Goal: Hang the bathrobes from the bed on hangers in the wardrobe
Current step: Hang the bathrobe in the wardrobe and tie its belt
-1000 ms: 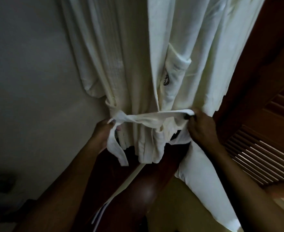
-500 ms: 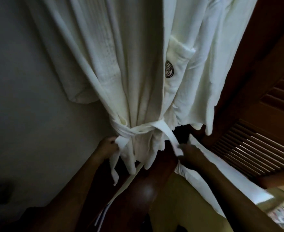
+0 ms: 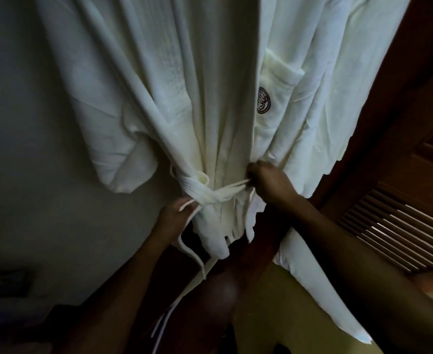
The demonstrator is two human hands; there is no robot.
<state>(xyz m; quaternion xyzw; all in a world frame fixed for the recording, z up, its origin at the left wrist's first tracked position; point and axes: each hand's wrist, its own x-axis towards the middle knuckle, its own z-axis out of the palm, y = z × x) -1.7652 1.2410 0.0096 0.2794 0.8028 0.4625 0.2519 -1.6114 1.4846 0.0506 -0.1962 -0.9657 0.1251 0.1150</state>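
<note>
A white bathrobe (image 3: 210,98) hangs in front of me and fills the upper frame; its hanger is out of view. A dark round logo (image 3: 264,100) sits under its chest pocket. The white belt (image 3: 205,194) is wrapped tight around the robe's waist. My left hand (image 3: 177,213) grips one belt end at the left, which trails down below it. My right hand (image 3: 269,182) is closed on the other belt end at the right, pulled taut. A second white cloth piece (image 3: 320,297) hangs under my right forearm.
A dark wooden louvred wardrobe door (image 3: 401,226) stands at the right. A pale wall (image 3: 31,175) is on the left. Dark polished wood (image 3: 210,302) lies below the robe, with a yellowish surface (image 3: 274,315) beside it.
The belt has been drawn tighter around the robe's waist. My right hand moved up from below the belt to waist level, pulling its end to the right; my left hand stays at the left end.
</note>
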